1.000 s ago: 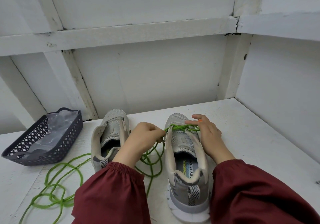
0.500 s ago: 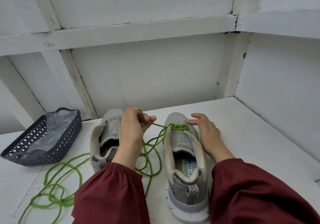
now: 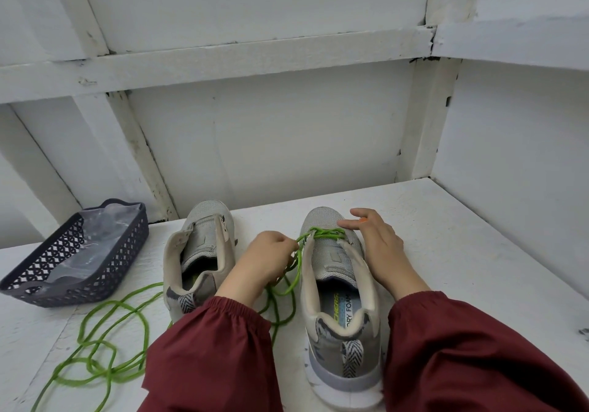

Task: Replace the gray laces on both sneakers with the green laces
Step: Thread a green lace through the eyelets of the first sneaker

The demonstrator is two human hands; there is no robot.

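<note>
Two gray sneakers stand heels toward us on the table (image 3: 462,252): a left sneaker (image 3: 204,252) and a right sneaker (image 3: 338,284), whose front eyelets one bright green lace (image 3: 322,232) crosses. Our left hand (image 3: 264,258) pinches that lace; our right hand (image 3: 376,242) lies straight-fingered on it. One basket (image 3: 124,252) sits left; bare table reaches the right wall (image 3: 510,163).

Dark red long-sleeved top
Left sleeve (image 3: 210,354) and right sleeve (image 3: 471,348) are loose and puffy, gathered into elastic cuffs at the wrists; left grip (image 3: 267,258) and right grip (image 3: 379,246) bare
</note>
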